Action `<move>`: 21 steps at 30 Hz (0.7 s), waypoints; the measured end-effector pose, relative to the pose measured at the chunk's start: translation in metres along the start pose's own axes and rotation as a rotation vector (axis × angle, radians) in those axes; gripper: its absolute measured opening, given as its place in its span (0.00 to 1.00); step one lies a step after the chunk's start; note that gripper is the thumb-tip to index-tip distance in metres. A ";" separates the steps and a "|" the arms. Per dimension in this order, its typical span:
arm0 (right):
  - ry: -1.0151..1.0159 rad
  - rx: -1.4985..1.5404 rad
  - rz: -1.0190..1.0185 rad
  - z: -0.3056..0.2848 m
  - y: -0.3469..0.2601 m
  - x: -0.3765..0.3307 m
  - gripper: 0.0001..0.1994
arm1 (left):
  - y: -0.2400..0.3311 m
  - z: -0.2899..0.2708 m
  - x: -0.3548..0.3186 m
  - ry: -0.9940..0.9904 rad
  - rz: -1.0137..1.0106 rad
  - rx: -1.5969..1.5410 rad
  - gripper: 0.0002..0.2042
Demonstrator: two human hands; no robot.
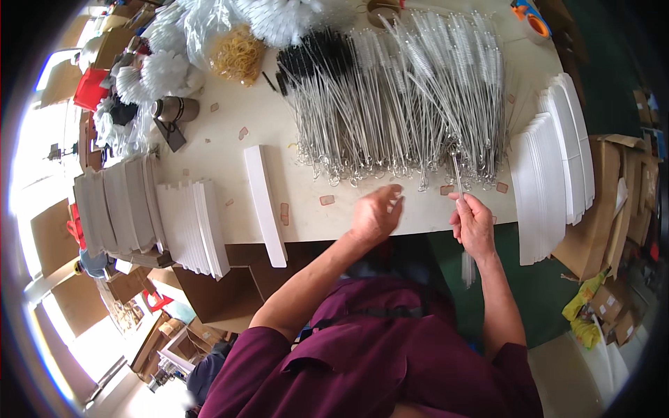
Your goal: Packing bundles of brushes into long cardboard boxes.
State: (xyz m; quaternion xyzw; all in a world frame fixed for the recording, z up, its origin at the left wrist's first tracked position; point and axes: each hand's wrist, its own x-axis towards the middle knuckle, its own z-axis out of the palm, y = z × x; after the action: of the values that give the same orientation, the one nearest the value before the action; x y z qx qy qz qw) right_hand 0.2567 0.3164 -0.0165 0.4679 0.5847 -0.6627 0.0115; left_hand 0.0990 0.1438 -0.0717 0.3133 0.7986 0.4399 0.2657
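Note:
My right hand [472, 224] is closed on a thin wire brush [457, 174] whose stem rises toward the heap and whose white bristle end hangs below the hand. My left hand [376, 214] hovers over the front edge of the table [306, 209] with its fingers apart and nothing in it. Just beyond both hands lies a big heap of wire bottle brushes [404, 104] with twisted metal stems and white bristles; a few at the left of the heap have black bristles [317, 52].
Stacks of flat white cards stand at the right [557, 167] and left [188, 226]; one long white box [265, 202] lies by the left hand. Round white brushes [164, 73], a bag of rubber bands [238, 54] and cardboard boxes [620, 202] surround the table.

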 end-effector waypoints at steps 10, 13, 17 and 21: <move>-0.111 -0.224 -0.161 0.028 0.019 0.014 0.13 | -0.049 -0.095 0.038 0.239 -0.306 0.390 0.14; -0.123 -0.258 -0.154 0.039 0.013 0.014 0.12 | -0.051 -0.094 0.038 0.262 -0.292 0.369 0.12; -0.128 -0.279 -0.167 0.047 0.010 0.017 0.13 | -0.058 -0.093 0.038 0.390 -0.109 0.411 0.06; -0.149 -0.296 -0.187 0.055 0.007 0.022 0.13 | -0.060 -0.105 0.040 0.376 -0.143 0.417 0.04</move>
State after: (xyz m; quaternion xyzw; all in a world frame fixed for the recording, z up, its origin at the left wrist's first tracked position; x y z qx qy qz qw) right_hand 0.2147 0.2825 -0.0429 0.3544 0.7141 -0.6005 0.0619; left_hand -0.0170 0.0917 -0.0802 0.2172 0.9270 0.2968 0.0732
